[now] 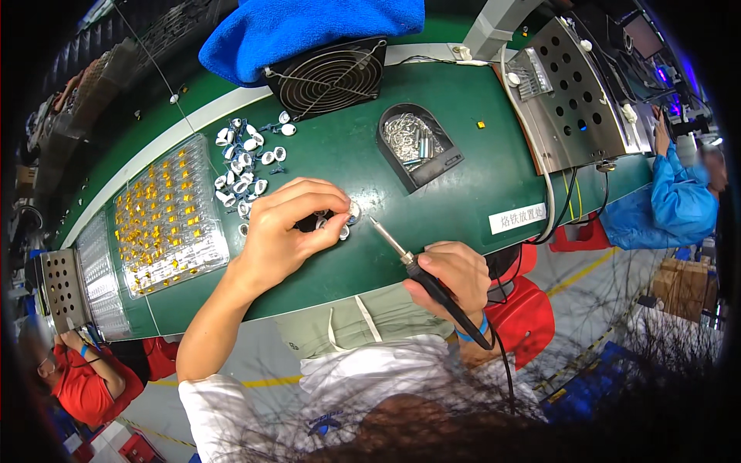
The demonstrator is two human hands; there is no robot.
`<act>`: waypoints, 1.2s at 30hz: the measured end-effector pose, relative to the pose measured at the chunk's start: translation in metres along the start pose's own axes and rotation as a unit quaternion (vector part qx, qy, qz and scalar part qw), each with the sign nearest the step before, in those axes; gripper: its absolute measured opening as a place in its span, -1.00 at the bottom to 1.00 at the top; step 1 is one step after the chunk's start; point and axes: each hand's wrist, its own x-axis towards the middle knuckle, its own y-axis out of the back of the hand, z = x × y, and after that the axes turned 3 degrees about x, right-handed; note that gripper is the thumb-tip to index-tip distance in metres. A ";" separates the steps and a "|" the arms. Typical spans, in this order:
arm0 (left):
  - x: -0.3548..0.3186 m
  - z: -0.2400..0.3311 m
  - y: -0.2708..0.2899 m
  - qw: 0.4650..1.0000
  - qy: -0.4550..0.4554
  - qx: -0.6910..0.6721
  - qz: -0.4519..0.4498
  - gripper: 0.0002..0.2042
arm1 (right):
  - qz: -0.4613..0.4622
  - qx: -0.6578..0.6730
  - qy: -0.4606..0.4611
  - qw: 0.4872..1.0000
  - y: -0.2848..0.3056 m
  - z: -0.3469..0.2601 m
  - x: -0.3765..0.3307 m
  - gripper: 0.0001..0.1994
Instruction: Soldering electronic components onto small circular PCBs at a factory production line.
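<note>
My left hand (292, 224) is closed in a pinch on a small white part (354, 210), held low over the green bench. Another white piece (344, 232) shows just under those fingers. In my right hand (461, 279) is a soldering iron (392, 240), gripped by its black handle. Its metal tip points up and left, a short gap from the pinched part. Left of my left hand lies a loose cluster of small white shells (240, 160) with dark blue bits attached. My fingers hide much of the held part.
A clear tray (208, 258) of small yellow pieces lies at left. Behind are a black fan (328, 77) and blue towel (309, 35). A black scoop bin (407, 177) holds metal bits. A perforated metal box (567, 92) stands right. Co-workers sit at both sides.
</note>
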 end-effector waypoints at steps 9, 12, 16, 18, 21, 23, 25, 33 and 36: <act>-0.004 0.004 -0.001 0.999 -0.004 0.033 0.007 -0.82 | -0.032 -0.025 0.010 0.999 -0.006 0.005 -0.004 -0.55; -0.004 0.006 -0.001 0.999 0.012 0.036 0.003 -0.81 | -0.036 -0.030 0.010 0.999 -0.006 0.004 -0.003 -0.55; -0.005 0.005 -0.002 0.999 -0.004 0.049 0.011 -0.80 | -0.037 -0.031 0.013 0.999 -0.007 0.004 -0.001 -0.55; -0.005 0.005 -0.002 0.999 -0.004 0.054 0.010 -0.80 | -0.040 -0.032 0.016 0.999 -0.007 0.005 -0.001 -0.55; -0.004 0.006 -0.003 0.998 -0.005 0.055 0.012 -0.81 | -0.042 -0.036 0.014 0.998 -0.006 0.004 -0.001 -0.55; -0.004 0.006 -0.003 0.998 -0.011 0.058 0.014 -0.80 | -0.044 -0.035 0.014 0.998 -0.006 0.004 0.000 -0.54; -0.004 0.005 -0.003 0.998 -0.013 0.056 0.015 -0.80 | -0.047 -0.035 0.013 0.998 -0.006 0.003 0.000 -0.54; -0.005 0.005 -0.004 0.998 -0.018 0.053 0.017 -0.79 | -0.054 -0.038 0.009 0.998 -0.006 0.003 0.000 -0.53; -0.005 0.005 -0.004 0.998 -0.017 0.063 0.014 -0.78 | -0.057 -0.040 0.008 0.998 -0.005 0.003 0.000 -0.53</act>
